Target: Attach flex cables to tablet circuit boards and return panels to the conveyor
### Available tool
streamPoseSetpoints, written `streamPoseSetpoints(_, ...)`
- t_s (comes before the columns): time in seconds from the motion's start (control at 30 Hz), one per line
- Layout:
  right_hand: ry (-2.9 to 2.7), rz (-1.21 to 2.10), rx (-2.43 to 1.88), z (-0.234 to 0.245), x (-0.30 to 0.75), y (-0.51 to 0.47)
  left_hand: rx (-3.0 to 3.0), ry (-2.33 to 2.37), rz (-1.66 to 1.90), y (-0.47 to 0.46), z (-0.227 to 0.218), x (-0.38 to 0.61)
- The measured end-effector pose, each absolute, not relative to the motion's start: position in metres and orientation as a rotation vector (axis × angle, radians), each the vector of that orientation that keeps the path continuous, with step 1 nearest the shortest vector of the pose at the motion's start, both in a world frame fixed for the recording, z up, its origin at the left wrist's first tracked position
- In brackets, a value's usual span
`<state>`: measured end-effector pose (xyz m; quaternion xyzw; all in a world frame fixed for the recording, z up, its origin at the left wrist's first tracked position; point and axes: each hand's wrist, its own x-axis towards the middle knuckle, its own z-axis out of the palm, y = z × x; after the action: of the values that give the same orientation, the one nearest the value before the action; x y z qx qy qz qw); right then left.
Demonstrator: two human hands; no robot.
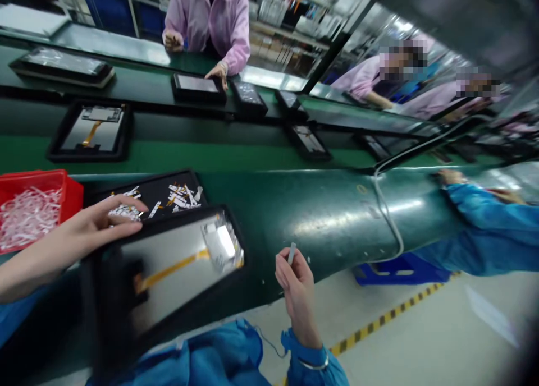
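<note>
Quick look at the bench: the left hand [90, 229] was open with the fingers loosely spread, not gripping anything I could see. It sat just over where a scrap tray [155, 192] met a near black tray [238, 246], though I couldn't tell if it was touching either one. The right hand [298, 296] was pinched shut on a small white strip [291, 253], holding it upright in the fingertips just off the edge of the green conveyor surface [328, 223].

The near tray held a glass panel [168, 279] with an orange flex cable [172, 265], and it sat between the two hands. The scrap tray was littered with white and orange bits. Next to it was a red bin [29, 217] full of white shreds. Across the belt, a co-worker in a pink smock [208, 21] had a hand on another black tray [197, 88].
</note>
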<state>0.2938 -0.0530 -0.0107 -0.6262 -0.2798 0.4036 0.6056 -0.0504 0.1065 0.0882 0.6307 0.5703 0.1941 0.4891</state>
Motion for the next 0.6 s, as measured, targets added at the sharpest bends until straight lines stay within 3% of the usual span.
streamPoseSetpoints(0.23, -0.549, 0.953, -1.375, -0.009, 0.289, -0.048, 1.202, 1.166, 0.826, 0.219, 0.077, 0.061)
streamPoseSetpoints(0.33, -0.576, 0.943, -1.394, -0.011, 0.288, -0.051, 1.233, 1.101, 0.728, 0.251, 0.065, 0.090)
streamPoseSetpoints(0.47, -0.596, 0.950, -1.449, -0.020, 0.292, -0.054, 1.340, 1.077, 0.569, 0.274, 0.063, 0.085)
streamPoseSetpoints(0.6, -0.666, 0.993, -1.474, -0.027, 0.293, -0.046, 1.501, 1.213, 0.675, 0.304, 0.069, 0.026)
